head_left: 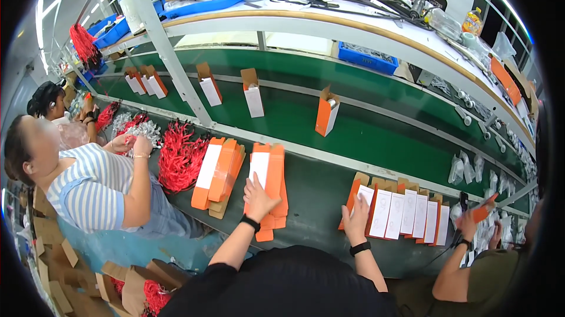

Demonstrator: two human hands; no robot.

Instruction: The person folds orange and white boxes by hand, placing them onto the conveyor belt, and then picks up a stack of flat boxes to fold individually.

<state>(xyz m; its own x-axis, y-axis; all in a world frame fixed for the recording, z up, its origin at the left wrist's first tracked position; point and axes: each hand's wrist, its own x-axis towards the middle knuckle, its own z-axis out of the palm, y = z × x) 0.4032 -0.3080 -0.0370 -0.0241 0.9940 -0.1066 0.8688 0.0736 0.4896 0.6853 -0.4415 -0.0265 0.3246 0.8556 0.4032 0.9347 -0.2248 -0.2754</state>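
Note:
My left hand (261,200) lies with fingers spread on a stack of flattened orange-and-white cartons (274,170). At the left end of a row of opened cartons, my right hand (356,221) has its thumb and fingers around the near side of an upright orange-and-white carton (351,199). The neighbouring cartons (395,214) stand close together with brown flaps up and white panels facing me. Left of the stack under my left hand is a second pile of flat cartons (216,170).
A heap of red-and-black cords (179,155) lies left of the piles. Several cartons, including one orange carton (326,114), stand on the green conveyor (288,132) beyond a metal rail. A person in stripes (97,184) works at left; another person's hand (469,223) is at right. Above runs a cluttered shelf (353,20).

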